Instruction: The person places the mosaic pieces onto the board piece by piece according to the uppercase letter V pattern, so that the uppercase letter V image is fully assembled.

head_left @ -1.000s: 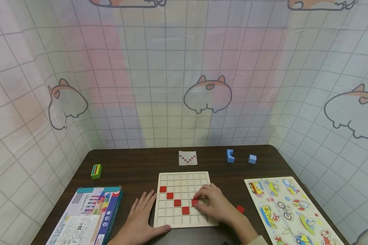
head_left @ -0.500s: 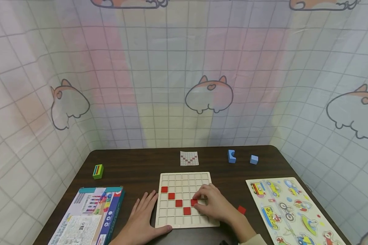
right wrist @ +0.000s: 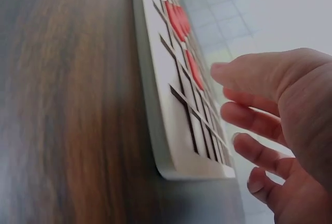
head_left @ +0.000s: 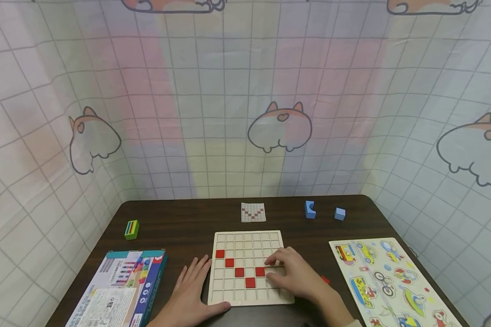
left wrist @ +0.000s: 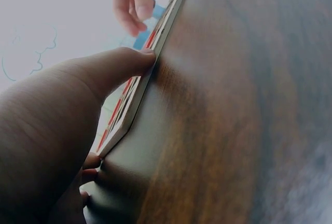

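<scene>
A cream grid board (head_left: pixel 233 295) lies on the dark table, with several red square tiles (head_left: pixel 250 282) in its cells forming a stepped line that turns up at the right. My left hand (head_left: pixel 188 293) rests spread along the board's left side; in the left wrist view its thumb (left wrist: pixel 127 60) presses the board's front edge. Over the right part of the board hovers my right hand (head_left: pixel 296 274), fingers bent and apart, holding nothing. Its fingertips are just right of the rightmost red tile (head_left: pixel 260 271). Another red tile (head_left: pixel 325 279) lies on the table, partly hidden behind the right wrist.
A small card (head_left: pixel 253 212) printed with a V of dark squares lies behind the board. Two blue blocks (head_left: pixel 309 210) stand back right, a green block (head_left: pixel 132 230) back left. A boxed set (head_left: pixel 118 286) lies left, a picture puzzle board (head_left: pixel 388 277) right.
My right hand has let go of the rightmost red tile, leaving it in its cell, and has drawn slightly right with fingers parted. The left hand stays in place.
</scene>
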Demonstrator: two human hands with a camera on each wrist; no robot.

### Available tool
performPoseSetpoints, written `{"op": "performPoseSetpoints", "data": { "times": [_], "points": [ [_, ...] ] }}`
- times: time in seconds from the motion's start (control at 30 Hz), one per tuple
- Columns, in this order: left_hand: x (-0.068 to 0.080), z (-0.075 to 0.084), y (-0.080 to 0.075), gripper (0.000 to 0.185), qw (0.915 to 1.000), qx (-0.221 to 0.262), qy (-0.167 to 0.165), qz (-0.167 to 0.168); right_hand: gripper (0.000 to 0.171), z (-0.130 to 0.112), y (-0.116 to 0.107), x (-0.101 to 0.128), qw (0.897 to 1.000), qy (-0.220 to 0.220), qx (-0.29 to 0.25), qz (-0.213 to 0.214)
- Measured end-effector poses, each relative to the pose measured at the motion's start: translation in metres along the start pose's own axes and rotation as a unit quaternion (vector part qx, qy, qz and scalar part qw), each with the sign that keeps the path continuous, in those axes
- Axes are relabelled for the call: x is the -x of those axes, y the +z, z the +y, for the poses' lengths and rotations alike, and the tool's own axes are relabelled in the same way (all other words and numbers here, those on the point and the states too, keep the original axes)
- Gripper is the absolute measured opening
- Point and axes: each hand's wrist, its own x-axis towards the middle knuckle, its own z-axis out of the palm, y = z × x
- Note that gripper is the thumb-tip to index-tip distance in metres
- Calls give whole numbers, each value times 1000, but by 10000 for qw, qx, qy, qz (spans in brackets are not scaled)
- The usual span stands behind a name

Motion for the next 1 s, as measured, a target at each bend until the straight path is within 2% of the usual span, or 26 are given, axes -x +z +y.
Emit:
{"op": "performPoseSetpoints", "data": {
  "times": [0.17,0.33,0.77,1.0],
  "points": [
    [-1,1,0,135,10000,4,-83,-11,25,3,-12,13,9997,247,69,9],
    [-1,1,1,135,10000,-23,-72,-2,26,8,-20,24,9997,186,112,119],
    [-2,-1,3,133,10000,38,-73,14,27,22,-33,46,9979,436,428,217],
    [-3,-2,4,134,10000,15,-40,12,26,27,-35,59,9962,557,527,409]
  ]
}}
